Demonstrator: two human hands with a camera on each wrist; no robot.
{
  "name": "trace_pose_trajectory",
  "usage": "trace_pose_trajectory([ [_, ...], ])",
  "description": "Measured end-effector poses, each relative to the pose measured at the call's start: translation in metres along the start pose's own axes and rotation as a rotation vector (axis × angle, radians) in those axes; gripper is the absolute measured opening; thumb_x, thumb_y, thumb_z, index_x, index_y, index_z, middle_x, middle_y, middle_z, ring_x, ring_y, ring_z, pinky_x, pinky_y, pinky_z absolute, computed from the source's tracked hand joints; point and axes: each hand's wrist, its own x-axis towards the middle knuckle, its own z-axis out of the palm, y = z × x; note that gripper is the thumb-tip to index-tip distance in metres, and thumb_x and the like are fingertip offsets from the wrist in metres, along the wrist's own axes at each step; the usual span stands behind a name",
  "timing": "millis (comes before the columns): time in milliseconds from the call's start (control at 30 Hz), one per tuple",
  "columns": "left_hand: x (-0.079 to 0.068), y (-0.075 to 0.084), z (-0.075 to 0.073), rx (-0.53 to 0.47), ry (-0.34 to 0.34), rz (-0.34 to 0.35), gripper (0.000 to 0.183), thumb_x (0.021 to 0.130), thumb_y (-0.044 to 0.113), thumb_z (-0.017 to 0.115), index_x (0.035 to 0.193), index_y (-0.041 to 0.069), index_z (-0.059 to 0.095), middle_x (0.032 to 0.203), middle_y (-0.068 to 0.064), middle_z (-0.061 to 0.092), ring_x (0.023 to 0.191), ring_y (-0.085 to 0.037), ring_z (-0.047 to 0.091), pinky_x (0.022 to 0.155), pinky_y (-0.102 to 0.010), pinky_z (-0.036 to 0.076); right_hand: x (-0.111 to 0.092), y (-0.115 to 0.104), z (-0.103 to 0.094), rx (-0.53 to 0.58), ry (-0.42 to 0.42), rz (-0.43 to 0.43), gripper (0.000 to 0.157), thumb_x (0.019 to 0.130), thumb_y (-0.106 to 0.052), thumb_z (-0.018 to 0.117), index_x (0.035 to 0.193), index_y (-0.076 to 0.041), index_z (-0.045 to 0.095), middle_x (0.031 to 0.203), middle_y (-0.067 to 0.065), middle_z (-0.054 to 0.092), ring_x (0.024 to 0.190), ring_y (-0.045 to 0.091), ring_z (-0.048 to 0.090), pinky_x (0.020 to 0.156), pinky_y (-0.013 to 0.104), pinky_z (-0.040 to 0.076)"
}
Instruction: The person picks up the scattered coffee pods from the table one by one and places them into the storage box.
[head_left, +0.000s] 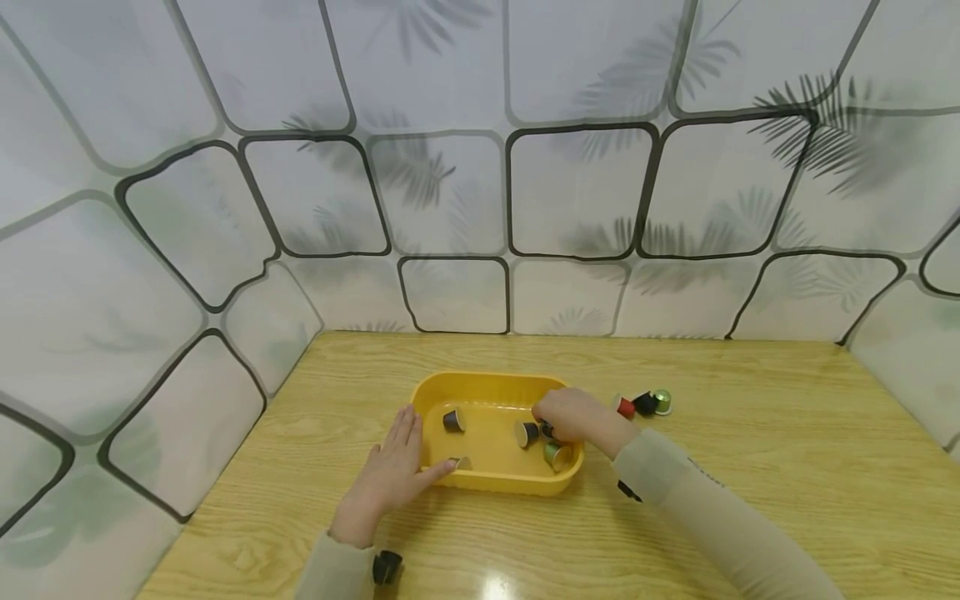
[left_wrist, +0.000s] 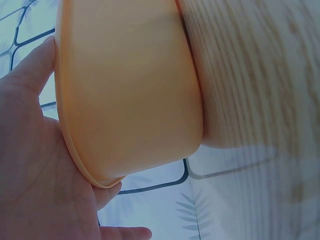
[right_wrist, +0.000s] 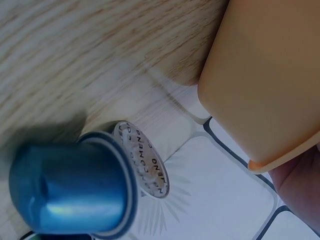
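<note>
A yellow plastic tray stands on the table with several coffee capsules inside. At its left end rests my left hand, fingers straight along the rim and thumb over the front corner. In the left wrist view the palm lies against the rim of the tray. My right hand reaches over the right end, its curled fingers pinching a dark coffee capsule, partly hidden by the hand. Close by lie another dark capsule and a green capsule. A further dark capsule lies farther left.
Right of the tray, a red capsule, a black capsule and a green capsule sit on the wooden table. A blue-looking capsule shows large in the right wrist view. Patterned cloth walls enclose the table's back and sides.
</note>
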Motion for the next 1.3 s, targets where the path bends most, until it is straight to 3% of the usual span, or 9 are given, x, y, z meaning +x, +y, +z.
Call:
trace_pose_trajectory([
  [333,0.0,0.0,0.0,0.003,-0.004,0.007,0.091,0.084,0.06,0.041,0.138,-0.007,0.013,0.145,-0.019,0.001,0.132,-0.028,0.0,0.094,-0.061,0.018,-0.002,0.0,0.001,0.002,-0.006,0.014,0.019,0.078,0.0,0.062,0.068,-0.014,0.054,0.062,-0.005,0.045,0.057,0.012,0.037,0.054,0.027,0.033],
  [567,0.0,-0.001,0.002,0.004,-0.005,0.011,0.091,0.084,0.06,0.041,0.138,-0.008,0.013,0.145,-0.019,0.001,0.132,-0.029,0.001,0.094,-0.062,0.018,-0.006,-0.004,-0.002,0.057,-0.012,0.019,0.016,0.076,0.002,0.062,0.085,-0.011,0.064,0.081,0.0,0.06,0.069,0.013,0.052,0.062,0.029,0.044],
  [867,0.002,-0.003,0.005,0.008,0.002,0.01,0.093,0.083,0.063,0.039,0.138,-0.008,0.013,0.145,-0.02,0.002,0.132,-0.029,0.001,0.093,-0.062,0.019,-0.013,0.0,-0.015,0.11,0.067,-0.04,0.019,0.079,-0.005,0.062,0.098,-0.005,0.063,0.093,0.008,0.063,0.081,0.022,0.059,0.07,0.035,0.047],
  [1300,0.001,-0.002,0.002,-0.004,0.0,0.005,0.093,0.083,0.063,0.038,0.138,-0.007,0.013,0.145,-0.02,0.001,0.132,-0.029,0.0,0.094,-0.062,0.018,-0.036,0.007,-0.034,0.211,0.182,-0.013,0.029,0.079,-0.011,0.066,0.107,-0.004,0.061,0.105,0.008,0.06,0.095,0.023,0.056,0.079,0.037,0.045],
])
